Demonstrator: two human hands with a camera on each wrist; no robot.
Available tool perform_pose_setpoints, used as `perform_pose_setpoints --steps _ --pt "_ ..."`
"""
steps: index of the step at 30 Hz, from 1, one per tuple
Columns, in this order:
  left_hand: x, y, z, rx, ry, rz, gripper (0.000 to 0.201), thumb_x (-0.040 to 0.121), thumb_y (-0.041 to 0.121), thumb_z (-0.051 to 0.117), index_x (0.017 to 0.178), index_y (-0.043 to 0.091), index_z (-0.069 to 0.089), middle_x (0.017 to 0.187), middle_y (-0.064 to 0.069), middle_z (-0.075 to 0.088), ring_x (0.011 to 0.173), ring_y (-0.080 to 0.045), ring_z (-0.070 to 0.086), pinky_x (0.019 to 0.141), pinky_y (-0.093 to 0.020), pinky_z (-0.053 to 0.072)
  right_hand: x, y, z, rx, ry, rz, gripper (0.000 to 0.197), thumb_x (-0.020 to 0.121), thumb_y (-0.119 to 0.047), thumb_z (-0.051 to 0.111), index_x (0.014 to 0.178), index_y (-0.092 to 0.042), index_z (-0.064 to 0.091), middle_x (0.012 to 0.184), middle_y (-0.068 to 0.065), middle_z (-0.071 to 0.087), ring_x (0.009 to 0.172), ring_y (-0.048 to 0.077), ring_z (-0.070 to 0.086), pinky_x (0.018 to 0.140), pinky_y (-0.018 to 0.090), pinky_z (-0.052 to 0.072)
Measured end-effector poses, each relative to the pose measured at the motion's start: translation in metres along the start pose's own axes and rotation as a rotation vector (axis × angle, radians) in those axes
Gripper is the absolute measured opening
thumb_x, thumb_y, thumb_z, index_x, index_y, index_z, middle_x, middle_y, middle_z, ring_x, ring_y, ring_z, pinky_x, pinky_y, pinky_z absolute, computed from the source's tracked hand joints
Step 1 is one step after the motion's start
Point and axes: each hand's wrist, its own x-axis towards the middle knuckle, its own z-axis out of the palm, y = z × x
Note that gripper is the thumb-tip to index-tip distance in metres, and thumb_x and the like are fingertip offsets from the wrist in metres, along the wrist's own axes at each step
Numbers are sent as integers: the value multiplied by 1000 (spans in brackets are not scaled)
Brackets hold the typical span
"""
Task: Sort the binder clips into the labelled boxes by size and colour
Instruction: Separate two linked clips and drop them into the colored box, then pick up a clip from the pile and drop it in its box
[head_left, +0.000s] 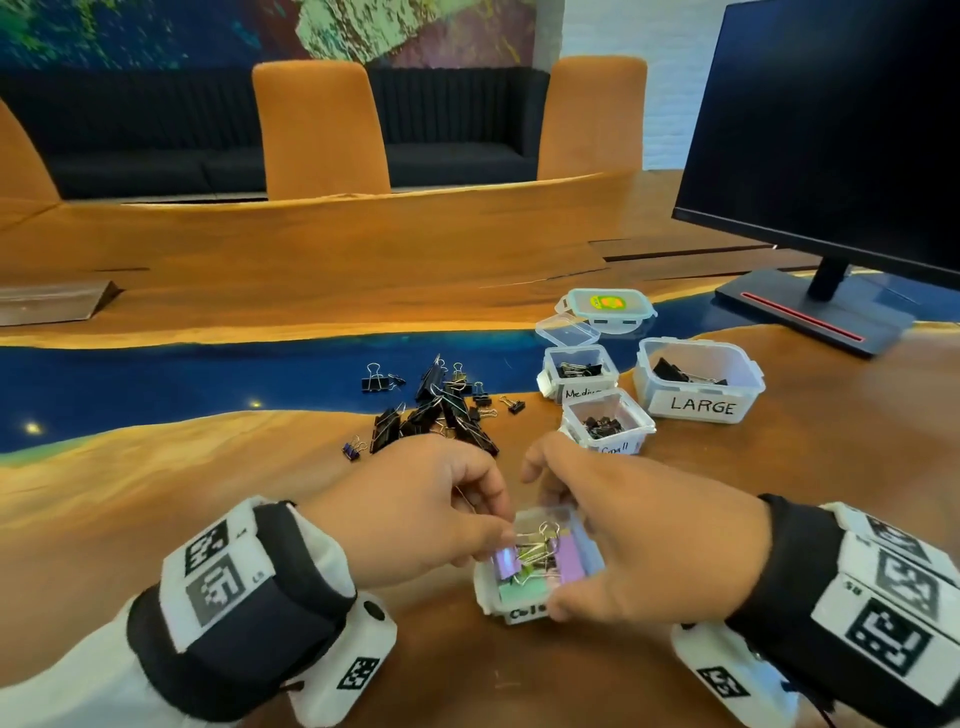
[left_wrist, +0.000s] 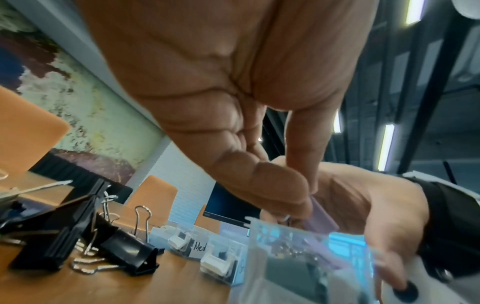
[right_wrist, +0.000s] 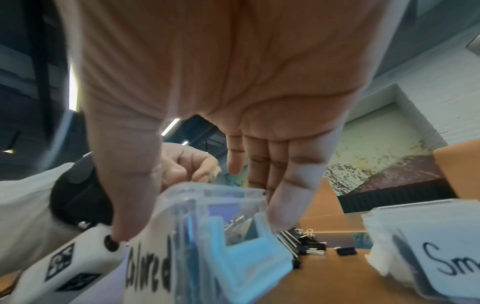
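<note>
Colored box (head_left: 519, 613), gripped by right hand (head_left: 639, 525) fingers (right_wrist: 283, 197)

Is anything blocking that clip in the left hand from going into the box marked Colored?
Nothing visible does. The left hand pinches a purple clip right over the open Colored box, which has no lid on. The right hand grips the box's sides, not its opening. Clips already lie inside, with room left.

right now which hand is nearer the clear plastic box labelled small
Right. The right hand sits just in front of the clear plastic box labelled small; the left hand is farther off to its left.
</note>
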Motion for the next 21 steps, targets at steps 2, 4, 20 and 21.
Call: perform_pose_setpoints --steps 2,4,20,21 --pt "-2 -1 2 160 42 18 12 85 41 77 92 33 70 83 11 72 70 -2 69 70 -24 58 0 -1 3 -4 -14 -6 75 71 -57 80 121 -42 26 114 -16 53 88 3 54 78 21 51" --pt "-4 -3 -1 219 122 57 12 84 47 75 90 38 70 89 15 65 76 -1 64 74 -29 56 -1 1 5 -10 -15 -15 69 71 -59 79 117 -41 31 111 -18 52 88 0 52 73 15 46" --pt "0 -20 -14 194 71 2 19 88 48 70 106 43 72 85 31 62 79 7 61 73 -17 48 0 36 1 -86 -55 86 48 70 -69 72 105 -42 54 109 -23 50 97 -2 51 83 19 48" --pt "0 -21 -18 175 102 -19 15 89 47 70 103 41 72 82 32 64 75 7 63 69 -14 47 -2 44 -3 -88 -46 115 47 69 -67 74 103 -43 53 107 -25 51 97 -3 51 85 20 48"
